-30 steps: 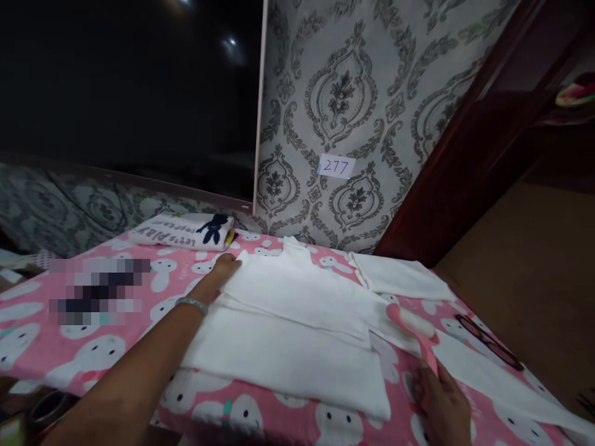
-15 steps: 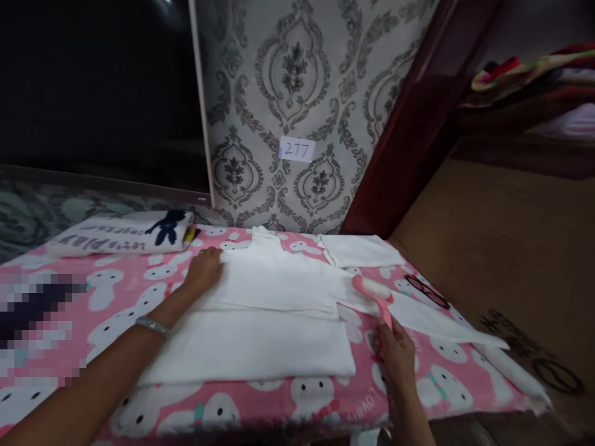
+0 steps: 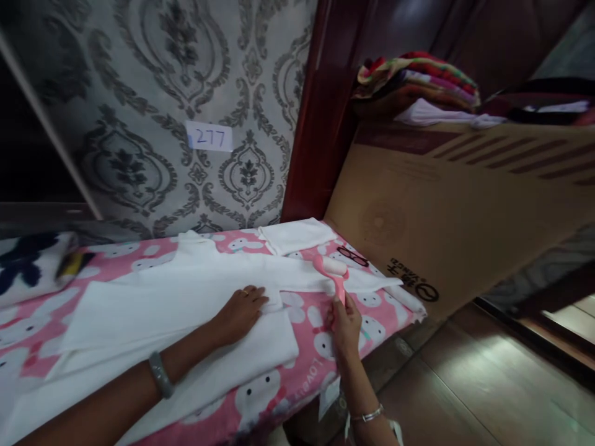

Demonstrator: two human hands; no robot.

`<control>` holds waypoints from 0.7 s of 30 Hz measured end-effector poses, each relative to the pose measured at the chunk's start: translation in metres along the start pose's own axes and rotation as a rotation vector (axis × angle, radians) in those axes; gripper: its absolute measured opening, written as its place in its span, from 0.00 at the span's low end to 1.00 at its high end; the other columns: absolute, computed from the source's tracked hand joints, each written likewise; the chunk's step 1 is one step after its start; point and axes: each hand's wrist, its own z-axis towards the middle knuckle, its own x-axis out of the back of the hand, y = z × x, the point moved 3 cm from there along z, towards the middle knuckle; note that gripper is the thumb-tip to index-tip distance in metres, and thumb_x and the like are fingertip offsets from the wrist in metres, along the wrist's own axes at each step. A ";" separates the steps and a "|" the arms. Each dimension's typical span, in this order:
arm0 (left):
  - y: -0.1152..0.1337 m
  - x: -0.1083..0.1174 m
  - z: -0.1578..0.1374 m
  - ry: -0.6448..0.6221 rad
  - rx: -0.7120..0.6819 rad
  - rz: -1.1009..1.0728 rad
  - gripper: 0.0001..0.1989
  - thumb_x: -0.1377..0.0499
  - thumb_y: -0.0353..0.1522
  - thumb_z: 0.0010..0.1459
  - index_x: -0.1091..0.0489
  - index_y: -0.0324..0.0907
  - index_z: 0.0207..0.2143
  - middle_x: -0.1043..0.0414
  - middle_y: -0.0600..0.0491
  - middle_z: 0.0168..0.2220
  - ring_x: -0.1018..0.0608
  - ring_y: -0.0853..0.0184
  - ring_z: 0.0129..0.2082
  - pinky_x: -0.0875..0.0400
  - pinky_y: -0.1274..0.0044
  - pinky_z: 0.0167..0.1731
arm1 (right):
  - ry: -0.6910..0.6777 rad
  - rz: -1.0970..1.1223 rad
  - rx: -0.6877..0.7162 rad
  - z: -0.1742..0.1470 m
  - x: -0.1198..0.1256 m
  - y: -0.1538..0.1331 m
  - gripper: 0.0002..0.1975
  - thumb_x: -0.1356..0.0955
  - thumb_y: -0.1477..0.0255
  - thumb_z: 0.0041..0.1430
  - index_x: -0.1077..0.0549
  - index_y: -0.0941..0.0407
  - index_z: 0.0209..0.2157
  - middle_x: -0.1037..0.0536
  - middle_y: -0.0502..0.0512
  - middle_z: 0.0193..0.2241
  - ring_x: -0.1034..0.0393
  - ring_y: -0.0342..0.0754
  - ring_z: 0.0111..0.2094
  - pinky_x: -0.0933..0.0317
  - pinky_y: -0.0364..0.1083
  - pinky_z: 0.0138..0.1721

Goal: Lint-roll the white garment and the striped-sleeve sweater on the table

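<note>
A white long-sleeved turtleneck top (image 3: 186, 279) lies spread on a pink rabbit-print cloth (image 3: 304, 334), one sleeve stretched to the right. My left hand (image 3: 242, 313) rests flat on the top near its right side, fingers extended. In my right hand (image 3: 346, 319) is the handle of a pink lint roller (image 3: 335, 269). Its white roll is on or just over the outstretched sleeve (image 3: 372, 282); contact is hard to make out. Beneath the top's lower part lies more white fabric (image 3: 274, 347).
Behind the sleeve lie a folded white cloth (image 3: 297, 235) and dark-rimmed glasses (image 3: 352, 256). A folded printed garment (image 3: 32, 266) is at the left. A large cardboard box (image 3: 441, 204) stands against the right end, with folded textiles (image 3: 418, 80) above it.
My view has turned to the right. My left hand has moved from the top's left edge to its right side. The lint roller stays in my right hand over the sleeve.
</note>
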 end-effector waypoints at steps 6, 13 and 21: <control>0.022 0.003 0.051 0.039 -0.081 -0.027 0.21 0.47 0.28 0.59 0.29 0.44 0.54 0.30 0.45 0.58 0.29 0.56 0.58 0.35 0.64 0.56 | 0.186 -0.042 0.041 0.026 0.040 -0.010 0.19 0.28 0.57 0.50 0.40 0.52 0.27 0.39 0.38 0.12 0.49 0.38 0.14 0.55 0.39 0.15; 0.011 -0.031 0.066 0.089 0.213 0.214 0.26 0.51 0.36 0.63 0.35 0.37 0.61 0.41 0.38 0.66 0.40 0.46 0.66 0.44 0.54 0.61 | 0.265 -0.266 0.214 0.081 0.109 -0.021 0.19 0.29 0.59 0.46 0.26 0.58 0.37 0.22 0.53 0.34 0.31 0.50 0.36 0.36 0.48 0.40; 0.011 -0.032 0.060 0.111 0.199 0.142 0.26 0.51 0.36 0.63 0.34 0.40 0.61 0.40 0.41 0.66 0.40 0.48 0.67 0.45 0.55 0.62 | 0.179 -0.386 0.272 0.122 0.122 -0.023 0.25 0.29 0.58 0.44 0.22 0.58 0.43 0.25 0.61 0.52 0.35 0.58 0.54 0.43 0.54 0.55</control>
